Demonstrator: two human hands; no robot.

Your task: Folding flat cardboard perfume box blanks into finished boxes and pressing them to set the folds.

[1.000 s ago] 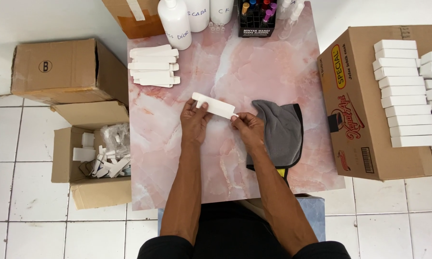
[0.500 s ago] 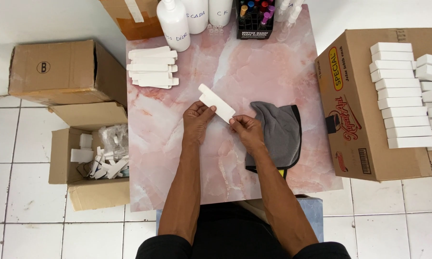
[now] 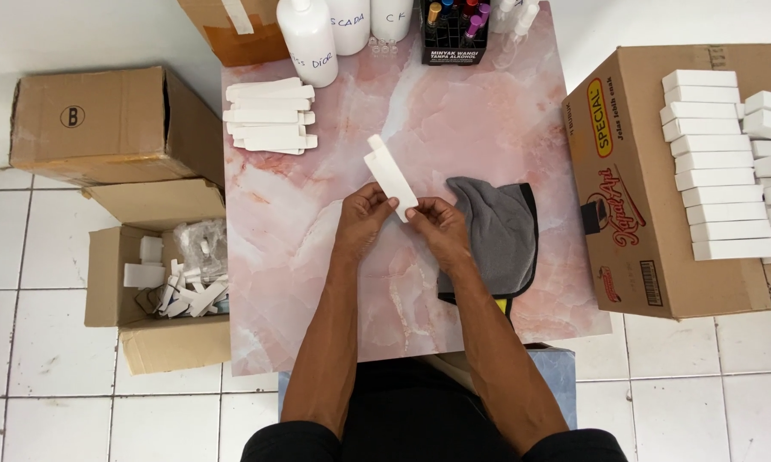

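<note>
Off the bench's left edge, an open carton (image 3: 159, 291) sits on the floor; flat white blanks (image 3: 267, 115) are stacked near the bench's (image 3: 317, 257) far left corner. Your left hand (image 3: 361, 224) and right hand (image 3: 441, 231) both pinch the near end of a long white carton sleeve (image 3: 390, 177), raised mid-bench. A grey cloth (image 3: 495, 235) lies just right.
</note>
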